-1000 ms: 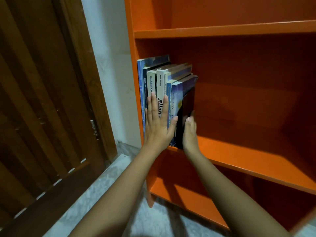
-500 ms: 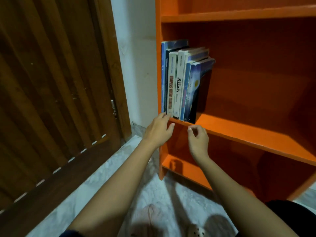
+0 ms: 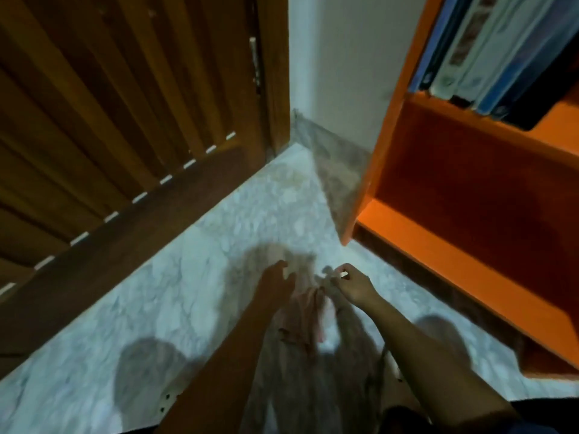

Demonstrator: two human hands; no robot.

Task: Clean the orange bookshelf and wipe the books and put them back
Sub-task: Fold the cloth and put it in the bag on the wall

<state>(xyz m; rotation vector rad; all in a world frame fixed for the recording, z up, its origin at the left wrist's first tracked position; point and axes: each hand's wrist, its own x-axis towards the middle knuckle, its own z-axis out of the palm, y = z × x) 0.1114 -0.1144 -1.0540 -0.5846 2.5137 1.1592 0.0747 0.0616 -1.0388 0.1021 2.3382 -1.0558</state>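
The orange bookshelf (image 3: 463,270) stands at the right, its lower shelf bare. Several books (image 3: 470,48) stand upright at the left end of the shelf above, at the top right of the view. A pale pinkish cloth (image 3: 302,324) lies blurred on the floor between my hands. My left hand (image 3: 275,285) hovers over the cloth's left side with its fingers curled and apart. My right hand (image 3: 354,285) has its fingertips pinched on a pale edge of the cloth. Both hands are well below the books.
A dark wooden slatted door (image 3: 125,104) fills the left side. A white wall (image 3: 338,57) with a grey skirting runs between the door and the shelf. The floor (image 3: 188,277) is pale marble. Blurred sandalled feet show at the bottom.
My view has swung down from the shelf to the floor. Both hands have dropped away from the books to the cloth, and my right hand has pinched its edge.
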